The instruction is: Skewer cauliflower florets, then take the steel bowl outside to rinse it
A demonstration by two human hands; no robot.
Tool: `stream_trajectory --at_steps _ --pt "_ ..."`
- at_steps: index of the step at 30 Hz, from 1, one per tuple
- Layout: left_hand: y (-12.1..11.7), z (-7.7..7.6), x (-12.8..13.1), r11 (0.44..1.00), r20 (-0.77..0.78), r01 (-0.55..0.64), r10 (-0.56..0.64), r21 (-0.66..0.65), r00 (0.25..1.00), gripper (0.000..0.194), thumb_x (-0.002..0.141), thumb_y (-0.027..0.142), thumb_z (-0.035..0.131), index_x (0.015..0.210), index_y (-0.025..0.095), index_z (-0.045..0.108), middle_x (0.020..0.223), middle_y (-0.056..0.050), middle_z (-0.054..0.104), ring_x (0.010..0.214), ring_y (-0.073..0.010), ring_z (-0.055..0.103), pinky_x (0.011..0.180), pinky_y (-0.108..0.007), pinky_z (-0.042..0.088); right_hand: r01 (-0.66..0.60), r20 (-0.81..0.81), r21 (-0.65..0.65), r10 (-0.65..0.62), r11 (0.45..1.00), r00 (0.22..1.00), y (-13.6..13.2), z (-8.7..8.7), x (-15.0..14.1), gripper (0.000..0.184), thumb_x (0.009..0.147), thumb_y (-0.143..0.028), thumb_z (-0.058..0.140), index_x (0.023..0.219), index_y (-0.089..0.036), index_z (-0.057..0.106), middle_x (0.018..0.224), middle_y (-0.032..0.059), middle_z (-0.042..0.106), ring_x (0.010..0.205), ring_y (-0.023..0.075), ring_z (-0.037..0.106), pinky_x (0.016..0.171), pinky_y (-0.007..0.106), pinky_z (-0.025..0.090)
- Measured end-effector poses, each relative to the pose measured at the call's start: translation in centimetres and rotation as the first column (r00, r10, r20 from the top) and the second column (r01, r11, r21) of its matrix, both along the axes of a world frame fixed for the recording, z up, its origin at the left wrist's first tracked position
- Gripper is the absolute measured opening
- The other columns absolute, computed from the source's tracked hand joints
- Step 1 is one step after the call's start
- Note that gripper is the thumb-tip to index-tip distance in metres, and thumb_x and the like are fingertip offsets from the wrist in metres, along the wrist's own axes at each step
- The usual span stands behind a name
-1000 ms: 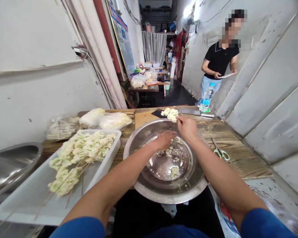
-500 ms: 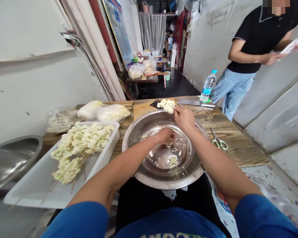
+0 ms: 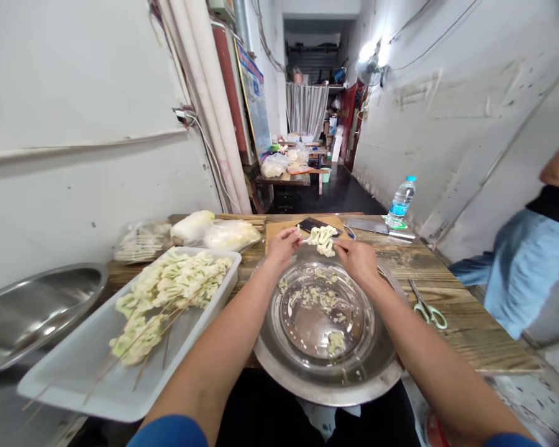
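My right hand [image 3: 358,259] is closed on a cluster of cauliflower florets [image 3: 323,239], held over the far rim of a wide steel basin [image 3: 326,391]; any stick through the cluster is hard to make out. Facing it from the left, my left hand [image 3: 283,246] pinches a small pale piece of cauliflower [image 3: 299,231] by its fingertips. Cauliflower crumbs [image 3: 319,298] and a larger scrap [image 3: 336,343] lie inside the basin. To the left, a white plastic tray [image 3: 74,379] holds a heap of skewered cauliflower [image 3: 177,279], with thin sticks pointing toward me.
Scissors [image 3: 427,307] lie right of the basin on the wooden table [image 3: 475,323]. Behind it are a cutting board [image 3: 274,231], a cleaver [image 3: 368,226] and a water bottle [image 3: 402,202]. Bagged vegetables [image 3: 230,234] sit behind the tray. A person [image 3: 531,261] stands at right.
My left hand has risen out of the basin to beside the florets, now with a small piece in its fingers. The view has tilted up, and the person has shifted toward the right edge.
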State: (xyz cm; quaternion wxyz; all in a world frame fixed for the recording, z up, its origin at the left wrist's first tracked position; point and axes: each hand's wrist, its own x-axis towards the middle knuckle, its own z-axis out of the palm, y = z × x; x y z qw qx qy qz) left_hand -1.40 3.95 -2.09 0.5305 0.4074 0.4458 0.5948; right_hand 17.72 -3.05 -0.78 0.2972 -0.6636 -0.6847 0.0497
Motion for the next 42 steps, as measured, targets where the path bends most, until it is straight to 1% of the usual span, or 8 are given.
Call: stream_trajectory --at_steps 7,13,17,20,26,30,35,42 --pt "-0.02 0.48 0.36 0.999 0.149 0.031 -0.029 -0.016 0.988 0.016 0.068 0.015 0.077 0.078 0.009 0.066 0.068 -0.003 0.064 0.059 -0.006 0.056 0.059 -0.018 0.046 -0.064 -0.008 0.096 0.065 0.993 0.998 0.3 -0.72 -0.09 0.023 0.09 -0.029 0.053 0.096 -0.03 0.075 0.102 -0.0003 0.074 0.091 0.0199 0.069 0.071 0.025 0.047" --pt "-0.27 0.92 0.35 0.993 0.152 0.103 -0.094 -0.051 0.984 0.009 0.069 0.013 0.076 0.073 0.009 0.069 0.07 -0.004 0.066 0.055 -0.0053 0.053 0.054 -0.018 0.046 -0.055 -0.015 0.083 0.057 0.995 0.998 0.4 -0.74 -0.18 0.023 0.089 -0.028 0.054 0.097 -0.029 0.075 0.103 0.0007 0.074 0.094 0.0219 0.069 0.073 0.027 0.048" --pt "-0.5 1.06 0.44 0.99 0.136 0.128 -0.119 -0.064 0.984 0.006 0.07 0.009 0.074 0.074 0.007 0.07 0.071 -0.006 0.067 0.057 -0.0065 0.056 0.057 -0.019 0.048 -0.041 -0.035 0.071 0.043 0.997 0.998 0.45 -0.76 -0.16 0.023 0.089 -0.028 0.055 0.101 -0.029 0.075 0.104 0.0012 0.074 0.095 0.0222 0.068 0.075 0.028 0.049" --pt "-0.59 1.08 0.49 0.991 0.131 0.118 -0.109 -0.062 0.985 0.008 0.07 0.004 0.072 0.077 0.007 0.07 0.071 -0.005 0.068 0.061 -0.0076 0.058 0.061 -0.019 0.049 -0.056 -0.039 0.096 0.06 0.994 0.997 0.45 -0.87 -0.16 0.022 0.089 -0.028 0.054 0.097 -0.028 0.075 0.102 0.0008 0.074 0.093 0.0213 0.069 0.076 0.028 0.049" --pt "-0.57 1.04 0.38 0.996 0.112 0.081 -0.076 -0.04 0.991 0.009 0.07 0.012 0.075 0.075 0.009 0.069 0.069 -0.005 0.068 0.056 -0.0064 0.054 0.056 -0.019 0.045 -0.061 -0.029 0.117 0.065 0.991 0.997 0.32 -0.83 -0.16 0.022 0.089 -0.028 0.053 0.092 -0.029 0.075 0.098 0.0002 0.075 0.089 0.0206 0.069 0.073 0.027 0.048" --pt "-0.5 1.0 0.36 0.998 0.1 0.068 -0.066 -0.016 0.993 0.014 0.065 0.013 0.077 0.076 0.009 0.069 0.071 -0.004 0.069 0.056 -0.0055 0.053 0.054 -0.017 0.042 -0.056 -0.002 0.107 0.056 0.993 0.998 0.27 -0.71 -0.14 0.023 0.089 -0.029 0.052 0.091 -0.028 0.075 0.095 0.001 0.075 0.086 0.0212 0.069 0.069 0.027 0.046" --pt "-0.53 0.94 0.41 0.998 0.071 0.067 -0.067 0.003 0.995 0.018 0.059 0.017 0.08 0.071 0.009 0.069 0.068 -0.005 0.068 0.054 -0.0056 0.052 0.052 -0.018 0.039 -0.059 -0.001 0.108 0.059 0.992 0.998 0.34 -0.83 -0.13 0.023 0.089 -0.028 0.052 0.091 -0.028 0.075 0.096 0.0006 0.075 0.087 0.0212 0.069 0.071 0.028 0.047" --pt "-0.51 0.77 0.42 0.998 0.04 0.065 -0.066 0.026 0.997 0.017 0.06 0.02 0.078 0.07 0.01 0.069 0.068 -0.004 0.067 0.055 -0.006 0.05 0.052 -0.019 0.037 -0.068 0.008 0.098 0.068 0.993 0.998 0.29 -0.7 -0.2 0.024 0.09 -0.029 0.052 0.095 -0.029 0.075 0.096 0.0012 0.075 0.087 0.0213 0.069 0.069 0.028 0.046"
